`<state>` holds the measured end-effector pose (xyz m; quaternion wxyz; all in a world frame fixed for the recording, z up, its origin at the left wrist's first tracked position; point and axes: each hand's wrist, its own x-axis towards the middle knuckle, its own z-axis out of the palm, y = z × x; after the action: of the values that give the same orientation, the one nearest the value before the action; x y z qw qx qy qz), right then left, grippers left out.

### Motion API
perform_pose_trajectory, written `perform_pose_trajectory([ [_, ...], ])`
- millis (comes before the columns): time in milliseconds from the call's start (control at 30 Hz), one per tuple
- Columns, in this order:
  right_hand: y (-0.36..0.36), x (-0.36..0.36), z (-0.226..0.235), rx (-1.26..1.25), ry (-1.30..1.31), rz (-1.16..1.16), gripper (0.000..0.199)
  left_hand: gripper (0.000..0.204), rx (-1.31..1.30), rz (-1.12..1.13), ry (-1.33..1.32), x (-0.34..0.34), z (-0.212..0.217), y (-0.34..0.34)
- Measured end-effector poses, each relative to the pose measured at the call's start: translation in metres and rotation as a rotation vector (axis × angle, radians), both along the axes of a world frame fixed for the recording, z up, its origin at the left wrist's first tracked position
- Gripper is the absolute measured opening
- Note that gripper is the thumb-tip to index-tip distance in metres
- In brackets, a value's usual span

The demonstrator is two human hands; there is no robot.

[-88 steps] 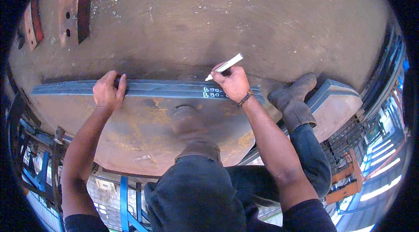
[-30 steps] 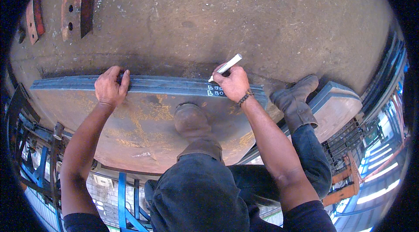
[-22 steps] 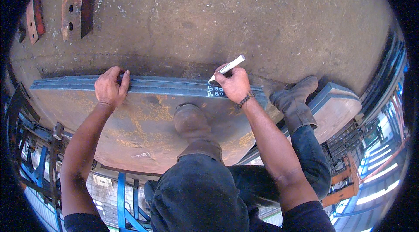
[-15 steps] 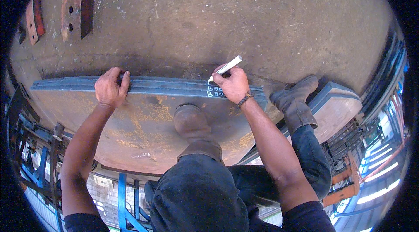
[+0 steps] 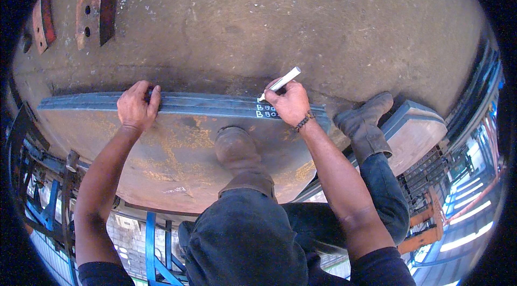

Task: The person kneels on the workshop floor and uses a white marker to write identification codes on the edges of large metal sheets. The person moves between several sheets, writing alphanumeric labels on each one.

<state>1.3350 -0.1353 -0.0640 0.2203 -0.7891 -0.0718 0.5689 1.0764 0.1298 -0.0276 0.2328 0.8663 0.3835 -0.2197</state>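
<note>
A stack of thick steel plates (image 5: pixel 210 104) stands across the view, its bluish-grey cut edges facing up and its broad rusty face toward me. On the left, my left hand (image 5: pixel 138 107) grips these edges, fingers curled over the far side and thumb alongside. My right hand (image 5: pixel 291 104), with a beaded bracelet at the wrist, pinches a white marker pen (image 5: pixel 286 78). The pen's tip meets the far plate edge, right of the middle. Rows of white handwriting (image 5: pixel 260 114) mark the edges there, partly hidden by this hand.
My boot (image 5: pixel 237 148) is against the broad plate face; my other boot (image 5: pixel 366 119) stands right of the stack. Beyond it lies another plate stack (image 5: pixel 414 130). Red steel bars with holes (image 5: pixel 89 6) lie at the far left on the stained concrete floor (image 5: pixel 269 16). Blue framing (image 5: pixel 151 243) shows below.
The marker pen's tip has shifted slightly right along the far plate edge, my right hand moving with it. My left hand keeps its place on the plates.
</note>
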Motion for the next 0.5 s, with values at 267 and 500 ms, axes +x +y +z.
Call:
perform_pose_trajectory([
  [267, -0.002, -0.001, -0.001, 0.008, 0.023, -0.019, 0.023, 0.024, 0.014, -0.013, -0.01, -0.001, 0.0, 0.0],
  [500, 0.0, 0.018, 0.004, -0.021, -0.034, -0.006, 0.023, 0.025, 0.021, -0.021, -0.028, -0.001, -0.003, -0.001],
])
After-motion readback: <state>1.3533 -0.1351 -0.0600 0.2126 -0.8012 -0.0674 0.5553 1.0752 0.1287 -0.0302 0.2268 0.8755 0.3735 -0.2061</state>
